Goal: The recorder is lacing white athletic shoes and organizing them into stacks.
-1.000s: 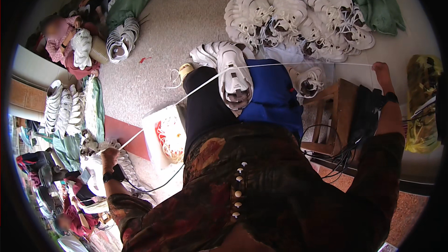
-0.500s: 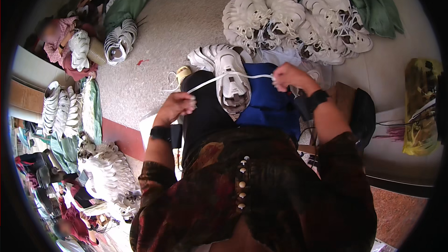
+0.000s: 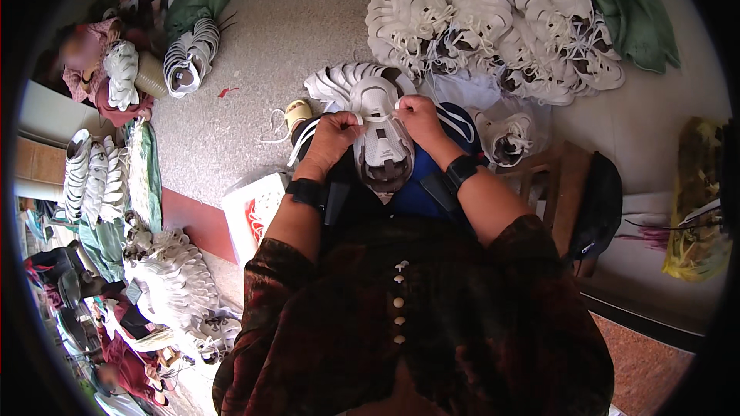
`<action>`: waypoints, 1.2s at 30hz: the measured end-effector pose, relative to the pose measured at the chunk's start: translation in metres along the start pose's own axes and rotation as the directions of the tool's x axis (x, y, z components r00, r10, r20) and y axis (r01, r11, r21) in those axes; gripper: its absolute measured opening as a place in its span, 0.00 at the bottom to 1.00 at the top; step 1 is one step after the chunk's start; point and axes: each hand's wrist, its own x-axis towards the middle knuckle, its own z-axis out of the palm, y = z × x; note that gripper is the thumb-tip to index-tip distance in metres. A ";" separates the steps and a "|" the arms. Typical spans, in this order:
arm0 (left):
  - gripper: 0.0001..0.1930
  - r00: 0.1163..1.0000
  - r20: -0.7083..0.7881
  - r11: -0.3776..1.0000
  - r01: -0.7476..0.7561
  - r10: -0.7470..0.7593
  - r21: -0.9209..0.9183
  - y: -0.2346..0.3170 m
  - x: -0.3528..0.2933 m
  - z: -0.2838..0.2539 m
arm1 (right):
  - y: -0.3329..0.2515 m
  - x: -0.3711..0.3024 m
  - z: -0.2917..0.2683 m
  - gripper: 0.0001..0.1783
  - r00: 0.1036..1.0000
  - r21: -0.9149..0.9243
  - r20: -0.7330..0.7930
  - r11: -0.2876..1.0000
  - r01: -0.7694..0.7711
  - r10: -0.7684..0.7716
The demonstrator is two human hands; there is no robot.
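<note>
A white shoe upper (image 3: 383, 146) with a brown lining lies across my lap, at the end of a row of nested white uppers (image 3: 339, 81). My left hand (image 3: 336, 140) is at its left side, thumb and fingers pinched on a white shoelace (image 3: 375, 117). On the other side my right hand (image 3: 420, 117) pinches the same lace, close to the upper's top holes. Loose lace ends trail outward past both hands over my thighs. The lace inside the fingertips is mostly hidden.
Piles of white uppers (image 3: 439, 15) lie ahead, beside a green sack (image 3: 632, 15). A wooden stool (image 3: 566, 192) with a dark bag (image 3: 601, 200) stands right; a white plastic bag (image 3: 254, 212) lies left. Co-workers sit at the far left among more uppers (image 3: 173, 281).
Both hands have come inward from wide apart to the upper, the right one moving left and the left one right and slightly forward. The lace stretched between them is now drawn in.
</note>
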 end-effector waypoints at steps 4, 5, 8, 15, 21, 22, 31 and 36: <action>0.05 1.000 0.001 1.000 -0.008 0.008 0.002 0.001 -0.001 0.001 | 0.004 0.003 0.005 0.10 0.996 -0.097 0.001 0.991 0.092 -0.092; 0.05 1.000 -0.007 1.000 -0.013 0.013 0.002 0.002 -0.002 0.001 | 0.004 0.002 0.005 0.09 0.999 -0.093 0.027 0.995 0.035 -0.032; 0.06 0.995 -0.036 0.996 -0.091 0.092 0.025 -0.009 -0.001 0.002 | -0.005 -0.003 0.017 0.07 0.996 -0.257 -0.002 0.963 0.084 -0.087; 0.01 0.994 -0.097 0.983 0.033 -0.052 -0.183 0.024 -0.018 0.029 | -0.014 -0.006 0.012 0.04 0.997 -0.298 -0.064 0.953 -0.063 0.046; 0.04 0.996 -0.074 0.964 -0.028 0.049 0.264 0.028 0.000 0.042 | -0.032 -0.027 0.007 0.03 0.972 -0.494 0.075 0.838 0.231 -0.223; 0.05 0.990 -0.090 0.908 -0.064 0.111 0.414 0.025 0.004 0.043 | -0.030 -0.028 0.006 0.03 0.956 -0.479 0.118 0.829 0.291 -0.267; 0.08 0.969 -0.091 0.606 -0.069 0.230 0.792 0.031 0.015 0.072 | -0.009 -0.022 0.006 0.06 0.998 -0.263 -0.006 0.963 0.065 -0.069; 0.07 0.974 -0.151 0.515 0.043 0.170 0.856 0.056 0.002 0.072 | -0.004 -0.023 0.007 0.05 0.994 -0.226 -0.086 0.973 0.052 -0.073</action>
